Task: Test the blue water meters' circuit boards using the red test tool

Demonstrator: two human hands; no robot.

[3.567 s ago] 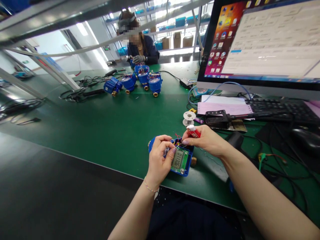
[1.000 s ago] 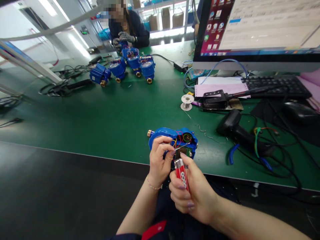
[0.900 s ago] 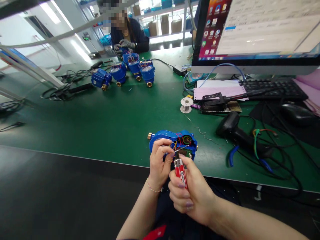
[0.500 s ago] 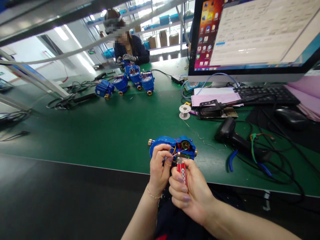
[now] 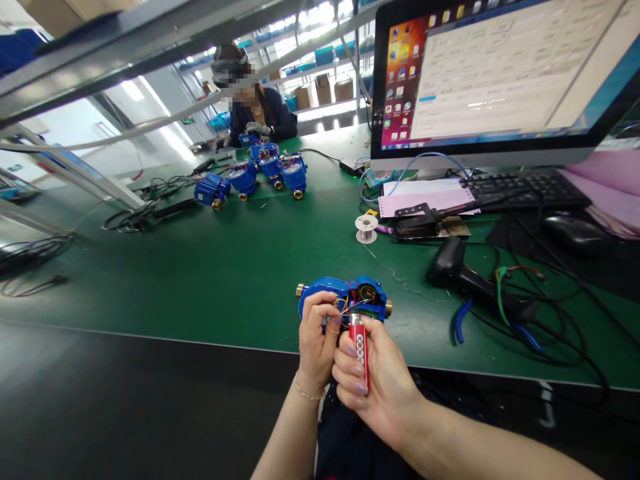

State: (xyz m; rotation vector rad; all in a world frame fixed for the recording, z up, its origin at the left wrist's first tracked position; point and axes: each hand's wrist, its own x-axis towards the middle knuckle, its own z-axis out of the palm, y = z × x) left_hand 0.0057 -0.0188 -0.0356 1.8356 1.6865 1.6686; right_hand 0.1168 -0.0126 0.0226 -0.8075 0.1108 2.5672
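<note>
Red lighter (image 5: pixel 359 360) gripped by fingers of right hand (image 5: pixel 377 373); fingers of left hand (image 5: pixel 314 339) pinch thin wire (image 5: pixel 357 306) above open blue meter (image 5: pixel 326 285) on table (image 5: pixel 225 280). Likely hazard: flame, if lit too close, scorches insulation or left fingers; slack pinch lets wire slip.

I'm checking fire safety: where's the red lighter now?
In the head view, the red lighter is below and right of centre, gripped in the right hand, its top by the open blue meter.

Looks like an assembly workshop, judging by wired blue meters (image 5: pixel 335 286), a wire spool (image 5: pixel 367 229) and handheld scanner (image 5: pixel 460 275) on the surface (image 5: pixel 210 267), with cardboard boxes (image 5: pixel 344 91) shelved beyond.
</note>
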